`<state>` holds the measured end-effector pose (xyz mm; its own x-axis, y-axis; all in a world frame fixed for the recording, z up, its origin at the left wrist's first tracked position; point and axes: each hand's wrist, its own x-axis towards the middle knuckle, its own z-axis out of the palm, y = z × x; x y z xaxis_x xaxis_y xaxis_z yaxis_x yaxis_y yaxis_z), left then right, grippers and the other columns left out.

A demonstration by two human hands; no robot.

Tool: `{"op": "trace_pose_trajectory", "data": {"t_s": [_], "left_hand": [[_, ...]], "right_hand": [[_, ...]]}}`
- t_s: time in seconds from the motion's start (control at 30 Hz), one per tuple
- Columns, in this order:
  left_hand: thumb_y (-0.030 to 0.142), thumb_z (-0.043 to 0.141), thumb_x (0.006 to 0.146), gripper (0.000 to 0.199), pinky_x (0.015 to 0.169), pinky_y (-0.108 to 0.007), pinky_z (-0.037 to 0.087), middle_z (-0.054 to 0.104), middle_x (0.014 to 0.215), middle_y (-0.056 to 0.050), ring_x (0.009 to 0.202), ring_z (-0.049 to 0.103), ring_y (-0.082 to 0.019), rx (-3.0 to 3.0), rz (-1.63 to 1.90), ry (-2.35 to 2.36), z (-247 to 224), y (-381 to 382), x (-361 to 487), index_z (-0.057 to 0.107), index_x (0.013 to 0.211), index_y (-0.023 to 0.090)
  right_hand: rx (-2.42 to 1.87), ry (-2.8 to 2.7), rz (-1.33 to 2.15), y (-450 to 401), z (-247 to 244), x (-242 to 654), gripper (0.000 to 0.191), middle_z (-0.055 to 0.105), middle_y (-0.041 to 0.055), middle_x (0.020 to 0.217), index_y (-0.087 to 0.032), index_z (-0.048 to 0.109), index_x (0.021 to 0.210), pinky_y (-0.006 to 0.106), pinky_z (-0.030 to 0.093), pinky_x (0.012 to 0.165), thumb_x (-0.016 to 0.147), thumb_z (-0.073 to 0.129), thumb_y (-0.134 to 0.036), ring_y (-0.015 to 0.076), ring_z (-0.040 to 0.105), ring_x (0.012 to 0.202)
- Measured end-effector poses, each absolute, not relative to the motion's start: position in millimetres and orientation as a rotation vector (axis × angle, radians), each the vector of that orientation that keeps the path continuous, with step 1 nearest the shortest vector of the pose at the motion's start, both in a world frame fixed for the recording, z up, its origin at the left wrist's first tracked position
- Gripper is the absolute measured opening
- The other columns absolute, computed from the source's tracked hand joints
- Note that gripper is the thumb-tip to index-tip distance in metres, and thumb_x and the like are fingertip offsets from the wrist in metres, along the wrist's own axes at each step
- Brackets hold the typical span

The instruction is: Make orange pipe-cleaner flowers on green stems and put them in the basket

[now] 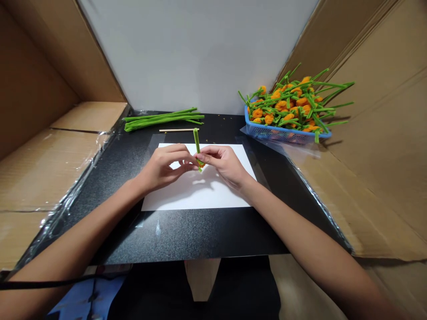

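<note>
Over the white sheet of paper (200, 198), a green pipe cleaner (196, 140) stands nearly upright between my hands, with a bit of orange (202, 165) at its lower end. My right hand (225, 163) pinches it between thumb and fingers just above the orange part. From the other side my left hand (168, 164) has its fingertips closed at the lower end of the same pipe cleaner. The fingers cover part of the orange piece, so its shape is hard to make out.
Behind the paper lies a thin wooden stick (176, 130), and beyond it a bundle of green pipe cleaners (160, 119). A blue basket (283, 133) heaped with orange and green pipe-cleaner pieces (293, 104) stands at the back right. Cardboard walls (376, 133) flank the black tabletop (200, 235).
</note>
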<state>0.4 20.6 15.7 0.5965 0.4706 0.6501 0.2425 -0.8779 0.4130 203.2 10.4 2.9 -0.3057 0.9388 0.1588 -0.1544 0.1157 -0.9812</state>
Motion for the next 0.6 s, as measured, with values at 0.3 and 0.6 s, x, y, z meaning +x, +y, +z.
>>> {"op": "trace_pose_trajectory", "data": {"t_s": [0.3,0.6], "left_hand": [[0.038,0.070,0.089,0.022,0.059,-0.025,0.051,0.075,0.076,-0.004,0.067,0.066,-0.014,2.268,1.338,0.914,12,11,13,0.072,0.080,0.019],[0.036,0.075,0.084,0.020,0.057,-0.022,0.052,0.076,0.080,-0.004,0.071,0.068,-0.013,2.091,1.394,1.048,7,9,17,0.073,0.081,0.017]], "right_hand": [[-0.824,-1.310,1.426,8,2,199,0.028,0.072,0.0021,0.080,-0.021,0.078,0.081,0.032,0.048,0.083,0.073,0.083,-0.048,0.0156,0.063,0.080],[-0.818,-1.313,1.398,8,-2,199,0.027,0.077,0.0047,0.090,-0.021,0.080,0.093,0.036,0.050,0.090,0.077,0.081,-0.044,0.0171,0.067,0.087]]}}
